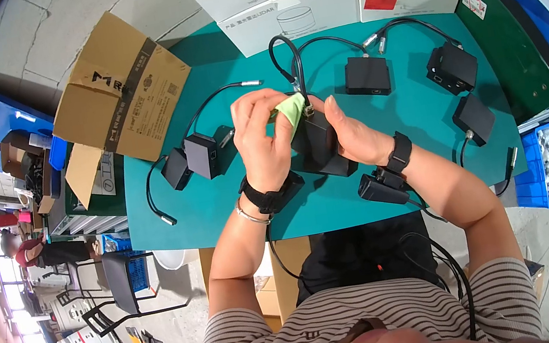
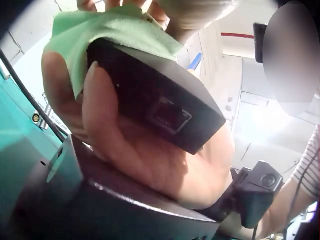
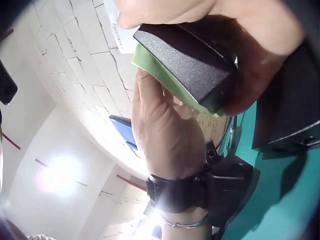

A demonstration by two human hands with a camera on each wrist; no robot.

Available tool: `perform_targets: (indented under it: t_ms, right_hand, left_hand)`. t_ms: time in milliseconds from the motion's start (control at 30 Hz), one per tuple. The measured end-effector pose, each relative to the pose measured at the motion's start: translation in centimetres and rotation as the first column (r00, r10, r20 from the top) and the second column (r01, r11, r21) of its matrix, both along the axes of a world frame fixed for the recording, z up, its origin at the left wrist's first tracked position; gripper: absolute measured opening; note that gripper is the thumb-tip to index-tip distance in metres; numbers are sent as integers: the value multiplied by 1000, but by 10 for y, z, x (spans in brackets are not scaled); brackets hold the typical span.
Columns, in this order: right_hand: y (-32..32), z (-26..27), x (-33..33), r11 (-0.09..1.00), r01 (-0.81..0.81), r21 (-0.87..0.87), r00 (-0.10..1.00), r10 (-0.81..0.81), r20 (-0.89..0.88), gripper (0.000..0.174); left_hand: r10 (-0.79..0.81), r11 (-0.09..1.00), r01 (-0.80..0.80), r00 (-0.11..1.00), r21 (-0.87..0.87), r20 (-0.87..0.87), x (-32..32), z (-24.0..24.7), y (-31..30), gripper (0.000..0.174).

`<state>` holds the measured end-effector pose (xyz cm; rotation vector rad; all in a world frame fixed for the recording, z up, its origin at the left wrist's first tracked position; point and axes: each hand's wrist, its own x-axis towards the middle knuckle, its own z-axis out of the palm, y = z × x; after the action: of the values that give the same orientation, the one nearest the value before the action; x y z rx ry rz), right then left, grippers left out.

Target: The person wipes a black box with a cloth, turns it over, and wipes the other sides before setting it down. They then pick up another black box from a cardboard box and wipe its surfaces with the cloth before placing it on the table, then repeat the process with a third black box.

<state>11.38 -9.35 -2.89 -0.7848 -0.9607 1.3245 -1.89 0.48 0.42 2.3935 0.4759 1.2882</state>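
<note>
Between my hands is a small black box (image 2: 150,95) with a square port on one face. My right hand (image 1: 361,140) grips it, the thumb along one side in the left wrist view. My left hand (image 1: 260,138) pinches a light green cloth (image 1: 290,113) and presses it against the box; in the right wrist view, the cloth (image 3: 167,80) lies along the box's (image 3: 187,60) side facing the left fingers. Just below the held box, another black box (image 2: 135,200) sits on the green table. Part of the held box is hidden by fingers and cloth.
Several black boxes with cables stand around the green table (image 1: 224,215), including ones at left (image 1: 202,156) and back right (image 1: 367,74). White cartons (image 1: 293,17) line the back edge. An open cardboard box (image 1: 121,88) stands back left; a blue crate (image 1: 546,164) is at right.
</note>
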Motion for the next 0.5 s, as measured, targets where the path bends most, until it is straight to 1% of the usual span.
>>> perform_targets:
  t_ms: [100, 133, 200, 267, 333, 367, 400, 467, 500]
  right_hand:
    - [2, 0, 0, 999, -22, 36, 1000, 22, -22, 74]
    - [3, -1, 2, 999, -22, 36, 1000, 22, -22, 74]
    - [4, -3, 6, 993, -114, -20, 993, 113, -27, 80]
    - [4, -2, 4, 995, -97, -27, 995, 96, -40, 80]
    - [3, 0, 4, 996, -83, -36, 995, 81, -51, 80]
    - [3, 0, 3, 997, -66, -39, 997, 64, -41, 80]
    - [3, 1, 2, 998, -50, -42, 998, 48, -31, 80]
    - [5, -1, 4, 998, -55, -36, 998, 55, -13, 81]
    - [5, -2, 4, 998, -57, -31, 998, 58, 3, 81]
  left_hand:
    - [52, 995, -46, 996, -89, 68, -3, -1, 6, 12]
    - [52, 995, -46, 996, -89, 68, -4, -1, 8, 12]
    - [42, 944, 37, 972, -329, 231, -4, -1, 11, 13]
    - [27, 950, 46, 973, -309, 228, -6, -1, 14, 14]
    - [0, 974, 19, 996, -225, 84, -7, -3, 14, 15]
    - [-33, 975, 50, 996, -218, 84, -7, -5, 15, 16]
    - [-28, 975, 46, 996, -219, 84, -9, -4, 14, 16]
    - [33, 938, 46, 974, -342, 222, -11, 2, 12, 17]
    - [68, 960, 2, 969, -280, 238, -13, 2, 16, 20]
